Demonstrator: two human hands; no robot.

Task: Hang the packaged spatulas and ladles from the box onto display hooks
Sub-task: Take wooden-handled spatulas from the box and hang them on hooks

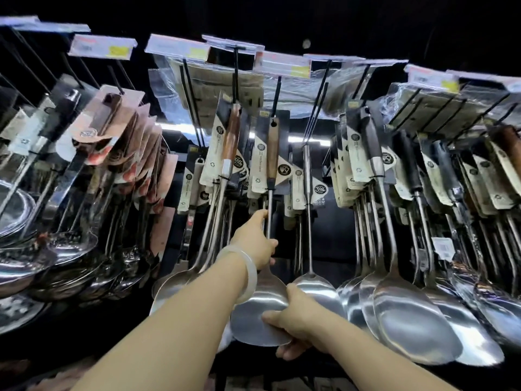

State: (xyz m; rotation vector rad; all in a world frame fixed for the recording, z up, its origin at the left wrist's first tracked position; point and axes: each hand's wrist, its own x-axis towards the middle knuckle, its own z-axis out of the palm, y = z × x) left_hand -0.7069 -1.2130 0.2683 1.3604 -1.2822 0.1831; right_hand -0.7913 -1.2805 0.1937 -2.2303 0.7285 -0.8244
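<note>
Fingers (266, 244) grip hooked spatula (265, 300).

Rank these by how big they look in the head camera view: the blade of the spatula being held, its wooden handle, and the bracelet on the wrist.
1. Spatula blade, clearly the largest, though it is nearest the camera.
2. Wooden handle, long but narrow and farther off.
3. Bracelet; close to the handle in apparent size, so this order is unsure.

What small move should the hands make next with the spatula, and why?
Probably slide the spatula further back along the hook, then let go. Its handle hole appears to be on the black hook already, near the front end. The left hand grips the metal shaft and the right hand holds the blade, so both carry it and neither has released yet.
</note>
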